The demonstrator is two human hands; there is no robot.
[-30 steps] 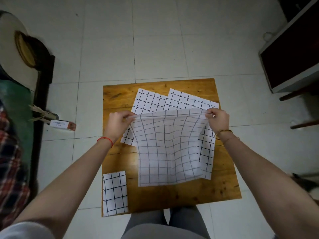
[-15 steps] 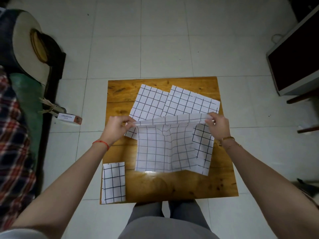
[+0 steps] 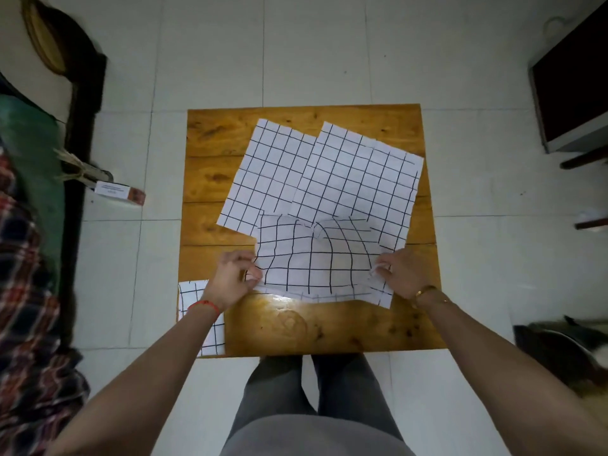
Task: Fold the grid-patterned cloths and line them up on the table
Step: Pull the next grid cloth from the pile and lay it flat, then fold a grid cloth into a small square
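A white cloth with black grid lines (image 3: 316, 258) lies doubled over in the middle of the wooden table (image 3: 329, 327), bulging along its far fold. My left hand (image 3: 235, 278) pinches its near left corners. My right hand (image 3: 399, 274) pinches its near right corners. Two flat grid cloths lie behind it, one at the left (image 3: 266, 172) and one at the right (image 3: 358, 182), overlapping each other. A small folded grid cloth (image 3: 210, 334) sits on the table's near left corner, partly hidden under my left forearm.
White floor tiles surround the table. A dark cabinet (image 3: 572, 87) stands at the right. A small box (image 3: 120, 192) lies on the floor at the left, near dark furniture and a plaid fabric (image 3: 23, 291). My legs are at the table's near edge.
Both hands brought the cloth's top edge down and toward me, onto its near edge, so the held-up cloth now lies folded in half on the table.
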